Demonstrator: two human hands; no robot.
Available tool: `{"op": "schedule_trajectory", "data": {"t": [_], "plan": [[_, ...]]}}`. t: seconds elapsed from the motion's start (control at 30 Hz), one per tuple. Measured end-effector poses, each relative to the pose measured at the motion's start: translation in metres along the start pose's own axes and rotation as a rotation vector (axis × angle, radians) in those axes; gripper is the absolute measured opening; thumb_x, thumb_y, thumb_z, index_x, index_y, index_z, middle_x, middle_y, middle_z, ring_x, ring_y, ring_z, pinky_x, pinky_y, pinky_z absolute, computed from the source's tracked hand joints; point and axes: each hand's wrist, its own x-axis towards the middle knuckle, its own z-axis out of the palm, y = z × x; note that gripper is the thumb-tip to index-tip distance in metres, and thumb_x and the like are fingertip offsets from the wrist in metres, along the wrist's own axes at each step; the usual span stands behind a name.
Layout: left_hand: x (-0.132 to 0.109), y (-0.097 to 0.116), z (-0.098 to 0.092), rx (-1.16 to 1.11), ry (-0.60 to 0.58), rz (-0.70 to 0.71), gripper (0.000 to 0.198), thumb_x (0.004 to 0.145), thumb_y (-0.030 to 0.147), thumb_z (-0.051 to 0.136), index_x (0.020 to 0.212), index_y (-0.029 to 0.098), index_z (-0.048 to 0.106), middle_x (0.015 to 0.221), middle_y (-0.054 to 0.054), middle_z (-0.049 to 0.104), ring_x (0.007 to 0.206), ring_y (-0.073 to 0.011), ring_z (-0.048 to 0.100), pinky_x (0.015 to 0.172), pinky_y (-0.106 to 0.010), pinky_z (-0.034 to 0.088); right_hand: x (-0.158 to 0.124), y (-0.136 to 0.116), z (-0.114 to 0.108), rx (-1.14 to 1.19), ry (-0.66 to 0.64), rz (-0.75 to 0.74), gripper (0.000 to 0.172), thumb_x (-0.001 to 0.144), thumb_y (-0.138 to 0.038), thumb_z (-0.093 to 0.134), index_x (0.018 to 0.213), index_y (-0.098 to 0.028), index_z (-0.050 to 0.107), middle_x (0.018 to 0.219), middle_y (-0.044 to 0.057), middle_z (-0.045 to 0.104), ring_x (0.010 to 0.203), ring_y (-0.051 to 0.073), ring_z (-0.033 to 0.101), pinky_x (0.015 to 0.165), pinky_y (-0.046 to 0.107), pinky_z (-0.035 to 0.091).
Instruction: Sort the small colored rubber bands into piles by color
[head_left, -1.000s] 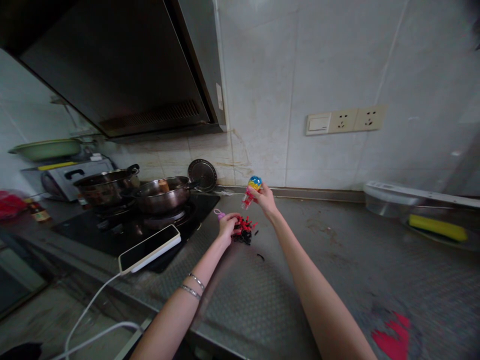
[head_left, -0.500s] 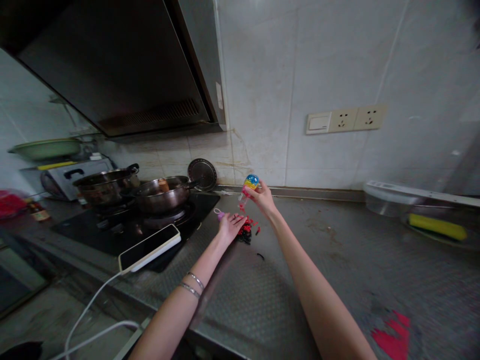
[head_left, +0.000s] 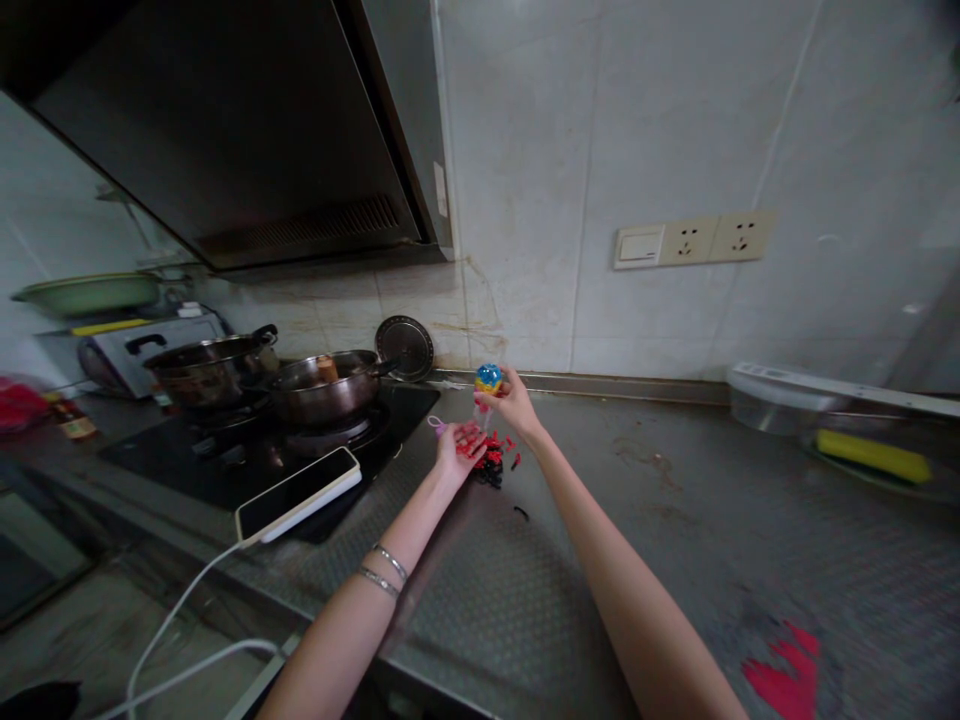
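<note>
Bottle (head_left: 487,384) tilts above steel counter (head_left: 660,530) beside stove (head_left: 217,465), tiled wall (head_left: 562,150) behind.

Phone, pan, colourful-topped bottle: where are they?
phone (head_left: 300,492), head view, middle of its dark screen.
pan (head_left: 324,396), head view, its steel side wall.
colourful-topped bottle (head_left: 488,379), head view, its blue-and-yellow top.

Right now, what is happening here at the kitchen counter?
A person works at a grey steel counter. The right hand holds a small clear container with a blue and yellow round top just above the left hand. The left hand is open, palm up, with small red pieces in it. Beside it, a pile of small red and black pieces lies on the counter. A white phone rests on the black stove.
</note>
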Motion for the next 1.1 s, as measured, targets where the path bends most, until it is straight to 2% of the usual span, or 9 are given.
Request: {"op": "schedule_trajectory", "data": {"t": [0.23,0.53,0.63,0.77,0.9,1.0,1.1], "plan": [[-0.003,0.002,0.0,0.047,0.018,0.068,0.017,0.076,0.021,0.041,0.08,0.012,0.055,0.066,-0.006,0.061,0.058,-0.0133,0.06,0.053,-0.022,0.045,0.001,-0.002,-0.004,-0.005,0.085,-0.028,0.056,0.056,-0.023,0.068,0.107,-0.021,0.045,0.08,-0.001,0.064,0.072,0.014,0.059,0.067,0.026,0.048],[-0.004,0.002,0.0,0.121,0.094,0.096,0.021,0.079,0.022,0.038,0.085,0.013,0.055,0.076,-0.008,0.06,0.062,-0.0126,0.059,0.054,-0.021,0.044,0.002,-0.002,-0.004,-0.045,0.042,-0.06,0.06,0.057,-0.026,0.068,0.111,-0.018,0.044,0.083,0.002,0.064,0.071,0.015,0.06,0.068,0.03,0.049],[-0.002,0.002,-0.001,0.125,0.093,0.094,0.021,0.079,0.024,0.038,0.087,0.014,0.055,0.082,-0.009,0.06,0.067,-0.0143,0.059,0.057,-0.024,0.046,0.003,0.001,-0.004,-0.097,0.033,-0.083,0.06,0.056,-0.027,0.068,0.111,-0.019,0.044,0.085,0.002,0.064,0.074,0.016,0.06,0.071,0.031,0.048],[-0.003,0.002,-0.001,0.124,0.068,0.08,0.019,0.078,0.024,0.04,0.089,0.017,0.054,0.09,-0.008,0.061,0.074,-0.0173,0.059,0.066,-0.036,0.048,0.002,0.005,-0.004,-0.15,0.048,-0.081,0.062,0.056,-0.029,0.069,0.113,-0.02,0.043,0.084,0.002,0.065,0.073,0.016,0.06,0.071,0.03,0.048],[-0.008,0.003,0.001,0.204,0.06,0.113,0.02,0.072,0.018,0.045,0.087,0.016,0.057,0.096,-0.009,0.062,0.082,-0.0177,0.059,0.067,-0.032,0.046,0.003,0.008,-0.005,-0.119,0.087,-0.047,0.06,0.057,-0.029,0.068,0.111,-0.018,0.044,0.082,0.002,0.065,0.071,0.015,0.06,0.069,0.029,0.048],[-0.012,0.001,0.004,0.304,0.056,0.186,0.023,0.063,0.01,0.046,0.082,0.014,0.06,0.094,-0.009,0.063,0.082,-0.0174,0.059,0.063,-0.026,0.043,0.004,0.01,-0.009,-0.037,0.15,0.022,0.051,0.058,-0.032,0.067,0.103,-0.017,0.048,0.082,0.002,0.064,0.071,0.014,0.06,0.067,0.026,0.048],[-0.012,-0.001,0.006,0.467,0.082,0.375,0.027,0.057,0.005,0.045,0.075,0.013,0.063,0.08,-0.006,0.064,0.074,-0.0156,0.058,0.058,-0.022,0.039,0.005,0.014,-0.014,0.067,0.234,0.151,0.041,0.059,-0.036,0.066,0.092,-0.017,0.051,0.077,0.001,0.064,0.064,0.013,0.059,0.061,0.024,0.048]]}}
